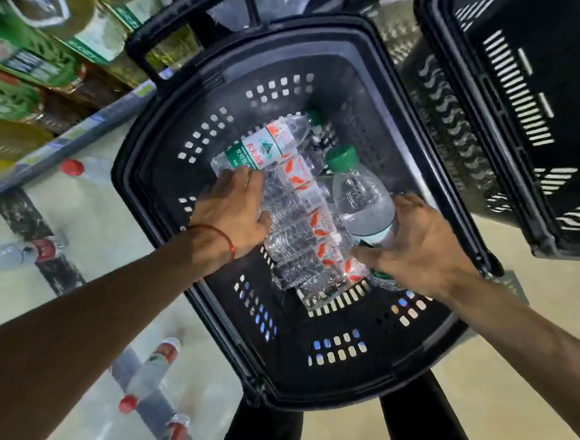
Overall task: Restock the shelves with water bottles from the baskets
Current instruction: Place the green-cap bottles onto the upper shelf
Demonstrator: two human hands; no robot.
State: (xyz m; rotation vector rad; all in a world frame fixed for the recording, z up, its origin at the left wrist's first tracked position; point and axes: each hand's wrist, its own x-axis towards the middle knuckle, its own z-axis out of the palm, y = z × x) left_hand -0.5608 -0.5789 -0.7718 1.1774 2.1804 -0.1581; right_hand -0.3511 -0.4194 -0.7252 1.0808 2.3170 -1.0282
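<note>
A black plastic basket (159, 132) stands below me with several clear water bottles lying in its bottom. My right hand (417, 248) grips a green-capped water bottle (359, 197) by its lower half, lifted above the others. My left hand (236, 209) reaches into the basket and rests on the pile of bottles (300, 239); whether its fingers close around one is hidden. Another bottle with a white, red and green label (266, 146) lies across the far end of the pile.
A second black basket (513, 101) stands at the right. At the left a low shelf (86, 217) holds red-capped water bottles (154, 366) lying down. Above it, green-labelled oil bottles (13, 67) fill a higher shelf. My legs show below the basket.
</note>
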